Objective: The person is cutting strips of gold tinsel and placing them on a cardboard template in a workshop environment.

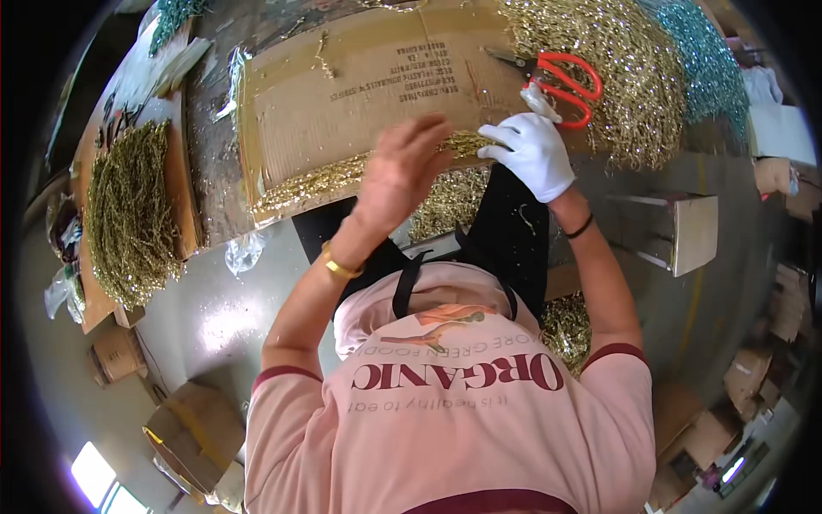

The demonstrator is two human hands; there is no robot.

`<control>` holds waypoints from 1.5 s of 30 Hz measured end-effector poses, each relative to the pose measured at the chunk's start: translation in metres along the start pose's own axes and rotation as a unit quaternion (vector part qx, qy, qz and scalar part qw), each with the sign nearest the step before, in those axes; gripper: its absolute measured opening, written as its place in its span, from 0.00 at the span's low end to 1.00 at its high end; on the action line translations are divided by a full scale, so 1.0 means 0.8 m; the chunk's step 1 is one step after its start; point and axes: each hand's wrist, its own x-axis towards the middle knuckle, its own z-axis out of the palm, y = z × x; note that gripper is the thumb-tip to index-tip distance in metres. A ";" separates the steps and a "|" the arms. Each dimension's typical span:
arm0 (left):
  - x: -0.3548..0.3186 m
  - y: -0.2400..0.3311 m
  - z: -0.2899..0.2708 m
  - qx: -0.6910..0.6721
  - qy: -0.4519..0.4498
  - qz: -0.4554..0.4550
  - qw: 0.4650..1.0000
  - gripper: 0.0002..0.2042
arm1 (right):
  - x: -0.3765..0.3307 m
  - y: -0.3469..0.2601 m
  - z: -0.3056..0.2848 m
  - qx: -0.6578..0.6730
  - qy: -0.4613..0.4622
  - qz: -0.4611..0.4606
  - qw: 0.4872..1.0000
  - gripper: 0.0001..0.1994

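Note:
A bundle of gold tinsel strands (317, 182) lies along the near edge of a flat cardboard sheet (342, 94) on the table. Over the bundle is my bare left hand (401, 171), its fingers stretched out, slightly blurred. My right hand (533, 154), in a white glove, closes its thumb and fingertips on the end of the gold tinsel. Just beyond the glove, a pair of scissors (572, 86) with red-orange handles rests on the cardboard, blades pointing left; a scrap of white material is wrapped on a handle.
A large heap of gold tinsel (616, 77) covers the far right, with blue tinsel (698, 68) beside it. Another gold bunch (133, 214) hangs over a wooden board at left. More gold tinsel (449, 204) is below the table edge. A stool (685, 231) stands at right, cardboard boxes (193, 433) at lower left.

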 end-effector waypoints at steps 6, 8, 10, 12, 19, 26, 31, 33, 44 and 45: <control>0.008 -0.004 0.053 0.037 -0.033 0.015 0.999 0.17 | -0.009 0.001 0.005 0.027 0.007 0.069 0.997 0.12; 0.004 -0.008 0.058 0.046 -0.039 0.020 0.998 0.17 | -0.012 0.004 0.004 0.031 -0.002 0.072 0.997 0.13; 0.001 -0.009 0.056 0.073 -0.030 0.030 0.996 0.17 | -0.007 0.003 0.000 0.042 -0.012 0.067 0.997 0.15; 0.000 -0.010 0.058 0.073 -0.031 0.030 0.996 0.17 | 0.001 -0.006 -0.005 0.097 0.040 0.130 0.986 0.17; -0.017 0.000 -0.030 0.223 0.015 -0.053 0.973 0.17 | -0.004 -0.017 0.015 0.064 0.007 0.086 0.994 0.15; -0.177 -0.082 -0.206 0.253 0.040 -0.257 0.932 0.14 | 0.003 -0.017 0.017 0.075 0.013 0.090 0.993 0.11; -0.183 -0.091 -0.195 0.234 0.076 -0.257 0.935 0.13 | 0.001 -0.019 0.018 0.026 -0.029 0.113 0.993 0.14; -0.179 -0.093 -0.190 0.213 0.074 -0.243 0.944 0.11 | 0.005 -0.021 0.017 0.014 -0.035 0.113 0.993 0.14; -0.188 -0.119 -0.201 0.194 0.034 -0.195 0.961 0.07 | 0.004 -0.006 0.005 0.084 -0.040 0.063 0.994 0.14; -0.183 -0.123 -0.195 0.158 0.034 -0.200 0.966 0.06 | -0.001 -0.004 0.003 0.078 -0.042 0.070 0.994 0.14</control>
